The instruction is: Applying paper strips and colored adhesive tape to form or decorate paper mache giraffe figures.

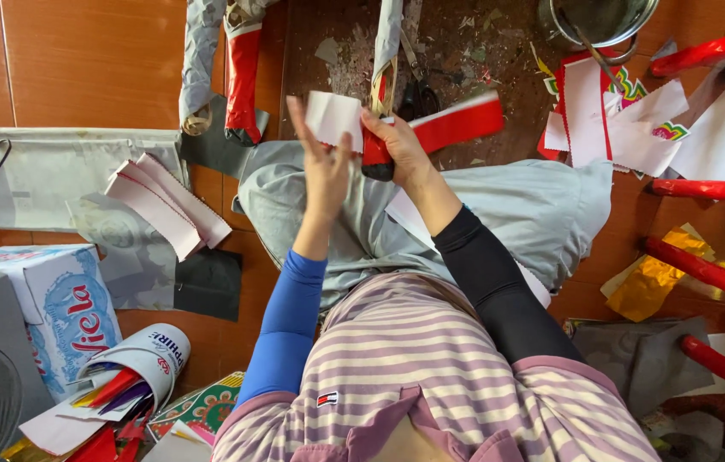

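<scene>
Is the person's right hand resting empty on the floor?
No, the right hand is raised over the lap, gripping a red paper-wrapped stick, while the left hand holds a small white paper piece.

Bare floor (97, 60) lies open upper left; red sticks (705, 274) crowd the right

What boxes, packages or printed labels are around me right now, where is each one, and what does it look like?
Cardboard box: lower left on the floor, white and light blue with red lettering.
Paper cup: lying on its side right of the box, white with red print, stuffed with coloured paper strips.
Printed paper sheets: upper right, white with red edges and small multicoloured motifs.
Small label: on the striped shirt, red, white and dark.
</scene>
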